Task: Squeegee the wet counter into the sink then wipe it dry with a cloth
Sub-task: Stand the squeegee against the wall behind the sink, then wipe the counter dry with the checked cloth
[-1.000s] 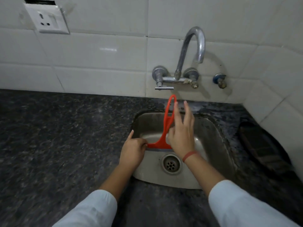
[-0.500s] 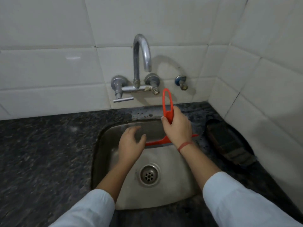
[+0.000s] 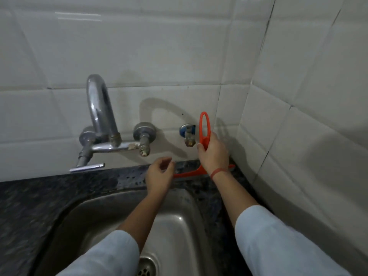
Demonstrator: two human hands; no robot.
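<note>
My right hand (image 3: 214, 154) grips the looped handle of an orange squeegee (image 3: 205, 128). Its blade lies along the dark speckled counter (image 3: 49, 188) strip behind the steel sink (image 3: 179, 222), close to the back wall and the right corner. My left hand (image 3: 159, 176) hovers just left of the blade's end with fingers loosely curled and holds nothing. Whether it touches the blade I cannot tell. Water drops speckle the counter strip between the tap and my left hand. No cloth is in view.
A chrome wall tap (image 3: 101, 116) with its lever (image 3: 87, 168) stands at the back left. A small blue-capped valve (image 3: 188, 134) sticks out of the tiles right beside the squeegee handle. White tiled walls close in behind and on the right. The sink drain (image 3: 146, 265) shows at the bottom.
My right hand has carried the squeegee from over the sink basin up and back onto the counter strip by the wall. My left hand let go of the blade and followed.
</note>
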